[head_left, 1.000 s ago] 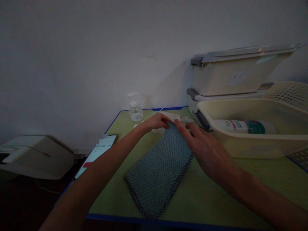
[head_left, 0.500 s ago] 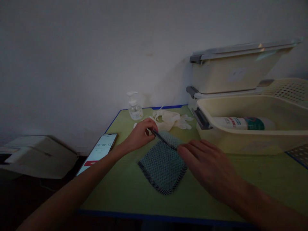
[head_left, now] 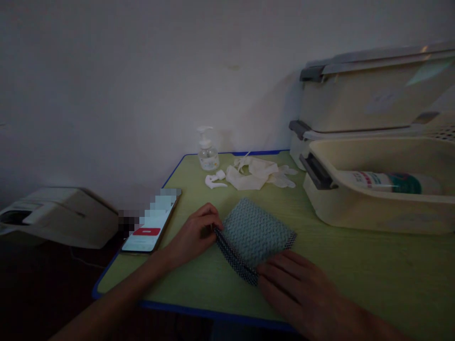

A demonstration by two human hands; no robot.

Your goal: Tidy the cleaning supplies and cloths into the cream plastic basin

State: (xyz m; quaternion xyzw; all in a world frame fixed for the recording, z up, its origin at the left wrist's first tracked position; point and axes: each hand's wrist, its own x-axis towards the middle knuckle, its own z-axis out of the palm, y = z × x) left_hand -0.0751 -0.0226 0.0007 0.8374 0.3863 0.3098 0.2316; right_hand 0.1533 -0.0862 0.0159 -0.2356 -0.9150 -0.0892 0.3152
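At the left, a phone lies on the desk. The left hand has its grip clamped on a blue-green cloth, at one end of the checkered border. Beyond are a pump bottle and crumpled pale gloves. The cloth lies on the desk between the hands (it looks folded). The right hand touches the border's near end; whether its grip closes there, I cannot tell. Farther right, a cream bin holds a bottle lying sideways.
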